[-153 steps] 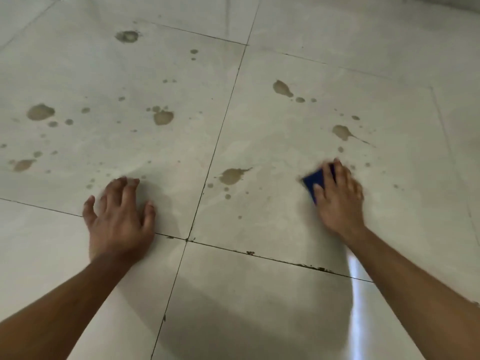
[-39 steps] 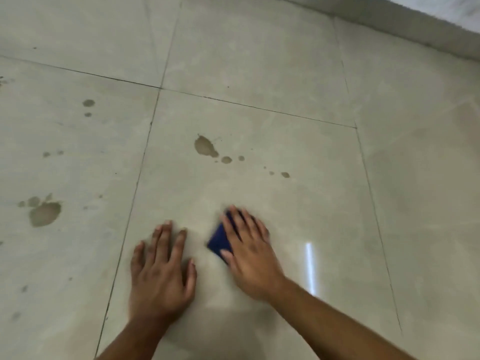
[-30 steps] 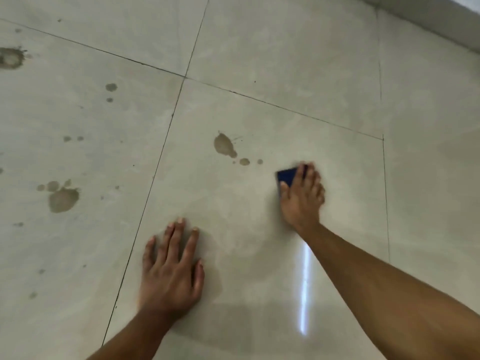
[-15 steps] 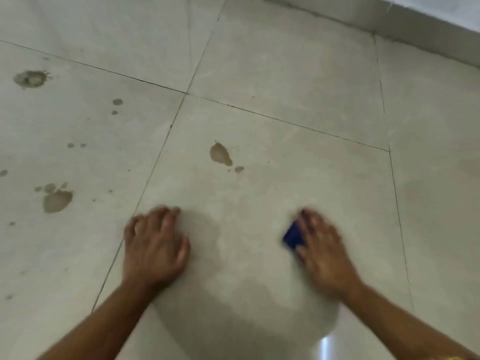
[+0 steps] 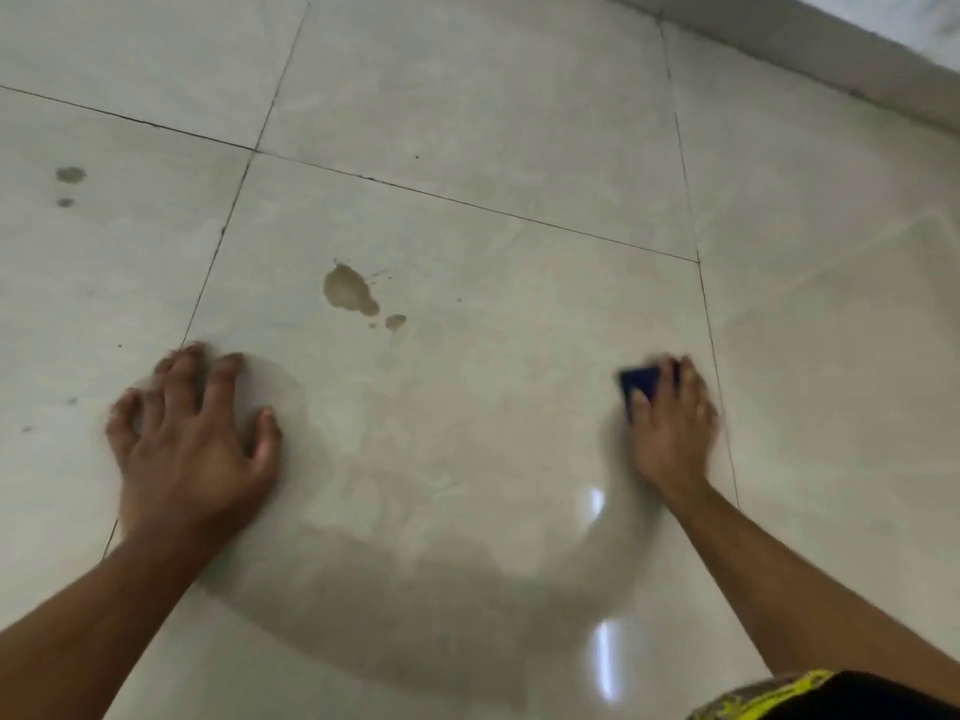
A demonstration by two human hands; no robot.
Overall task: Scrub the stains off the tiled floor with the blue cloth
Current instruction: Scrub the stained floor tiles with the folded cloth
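While our left hand (image 5: pixel 195 449) lies flat and empty on the tiled floor (image 5: pixel 467 122), fingers spread beside a grout line, our right hand (image 5: pixel 672 428) presses the blue cloth (image 5: pixel 641 381) down near the right edge of the same tile, well apart from the left. Only a corner of the cloth shows past the fingers. A large brown stain (image 5: pixel 348 291) and a smaller spot (image 5: pixel 395 321) sit farther out between the hands.
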